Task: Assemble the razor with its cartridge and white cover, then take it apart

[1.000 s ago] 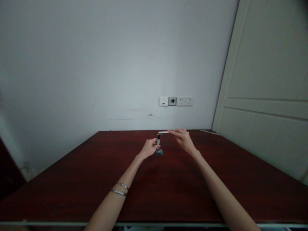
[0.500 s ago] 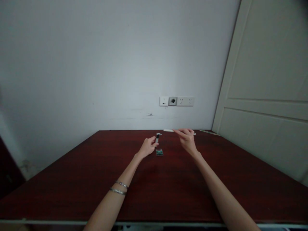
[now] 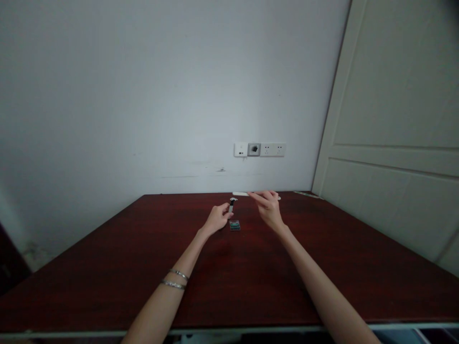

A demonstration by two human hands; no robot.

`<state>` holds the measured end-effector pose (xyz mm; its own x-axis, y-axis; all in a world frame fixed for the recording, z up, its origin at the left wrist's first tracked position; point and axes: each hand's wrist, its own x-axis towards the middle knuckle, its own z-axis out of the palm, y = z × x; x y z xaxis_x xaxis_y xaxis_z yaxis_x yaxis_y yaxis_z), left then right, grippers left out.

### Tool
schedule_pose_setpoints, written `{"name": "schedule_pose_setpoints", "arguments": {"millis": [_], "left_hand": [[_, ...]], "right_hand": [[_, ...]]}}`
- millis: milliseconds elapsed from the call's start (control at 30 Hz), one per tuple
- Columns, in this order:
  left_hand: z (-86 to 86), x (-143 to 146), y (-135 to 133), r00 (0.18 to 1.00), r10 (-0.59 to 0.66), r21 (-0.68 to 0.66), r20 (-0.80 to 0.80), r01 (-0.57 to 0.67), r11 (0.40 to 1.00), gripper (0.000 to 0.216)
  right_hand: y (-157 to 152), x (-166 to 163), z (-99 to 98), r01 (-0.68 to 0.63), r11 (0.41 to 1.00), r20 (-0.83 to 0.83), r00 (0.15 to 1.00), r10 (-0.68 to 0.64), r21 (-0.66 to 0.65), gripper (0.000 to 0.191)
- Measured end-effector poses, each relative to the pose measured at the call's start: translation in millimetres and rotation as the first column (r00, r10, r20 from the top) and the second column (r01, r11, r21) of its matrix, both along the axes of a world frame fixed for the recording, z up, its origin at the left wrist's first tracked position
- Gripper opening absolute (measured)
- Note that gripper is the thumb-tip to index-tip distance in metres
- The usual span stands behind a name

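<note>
Both my arms reach out over a dark red wooden table (image 3: 107,267). My left hand (image 3: 216,218) is closed on a small dark stick-like tool with a pale tip (image 3: 231,204), held upright. My right hand (image 3: 268,209) is raised a little to the right, its fingers pinching a long thin white strip (image 3: 240,194) that lies level and points left. A small green and dark flat packet (image 3: 234,225) lies on the table between the two hands, just below the tool. Two thin metal bangles (image 3: 174,279) circle my left forearm.
The table stands against a white wall with a row of sockets (image 3: 259,149). A pale door (image 3: 394,143) closes off the right side. A thin flat light object (image 3: 304,194) lies at the table's far right corner.
My right hand swung the white strip away to the right, then brought it back left toward the tool. My left hand lifted the tool slightly. The view shifted a little.
</note>
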<state>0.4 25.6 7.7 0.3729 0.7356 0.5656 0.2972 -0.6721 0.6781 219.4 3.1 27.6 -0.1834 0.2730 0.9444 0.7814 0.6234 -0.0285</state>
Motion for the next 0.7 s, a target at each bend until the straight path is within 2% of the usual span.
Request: {"name": "schedule_pose_setpoints", "arguments": {"millis": [167, 300, 500, 700], "left_hand": [[3.4, -4, -1, 1.000, 0.014, 0.027, -0.009, -0.013, 1.000, 0.010], [5.5, -6, -1, 0.997, 0.063, 0.038, -0.036, -0.062, 0.997, 0.009], [5.9, -3, -4, 0.992, 0.095, 0.087, -0.077, -0.088, 0.992, 0.010], [4.6, -8, -1, 0.993, 0.097, 0.087, -0.071, -0.090, 0.992, 0.010]], "right_hand": [[0, 0, 0.2, -0.025, 1.000, 0.082, 0.996, 0.026, -0.015, 0.043], [2, 5, -2.1, -0.002, 1.000, 0.059, 0.998, 0.003, -0.016, 0.045], [1, -10, -2.4, -0.032, 0.999, 0.041, 0.999, 0.033, -0.028, 0.045], [5, 4, -6.2, -0.029, 0.999, -0.007, 1.000, 0.029, -0.017, 0.040]]}}
